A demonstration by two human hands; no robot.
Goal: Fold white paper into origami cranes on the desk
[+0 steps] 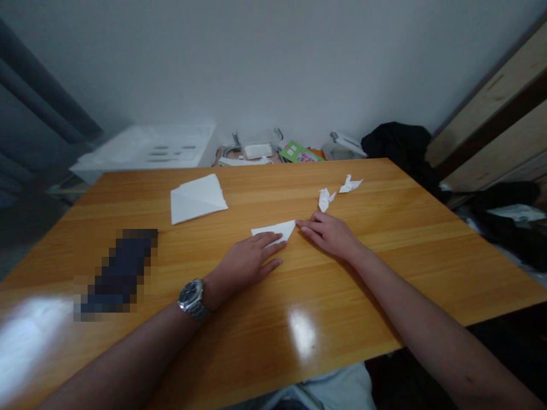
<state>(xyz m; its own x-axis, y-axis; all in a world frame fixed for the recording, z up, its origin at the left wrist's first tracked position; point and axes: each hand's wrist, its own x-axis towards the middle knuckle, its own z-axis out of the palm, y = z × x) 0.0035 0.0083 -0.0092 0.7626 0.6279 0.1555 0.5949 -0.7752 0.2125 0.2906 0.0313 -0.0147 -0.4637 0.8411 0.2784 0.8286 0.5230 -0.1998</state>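
Note:
A folded piece of white paper (287, 228) lies on the wooden table in front of me, its point toward the right. My left hand (250, 259) rests flat over its lower left part, fingers stretched out and thumb apart; the covered part of the paper is hidden. At the paper's right corner are the fingertips of my right hand (331, 234), which lies on the table with its fingers extended. Just beyond the right hand sit two small folded paper figures, one nearer (325, 199) and one farther back (350, 184).
A stack of white paper sheets (199, 199) is at the back left of the table (239, 341). Nearer on the left lies a dark, pixelated flat object (122, 273). Behind the far edge are a white foam tray (149, 145), a green booklet (298, 152) and black fabric (397, 139).

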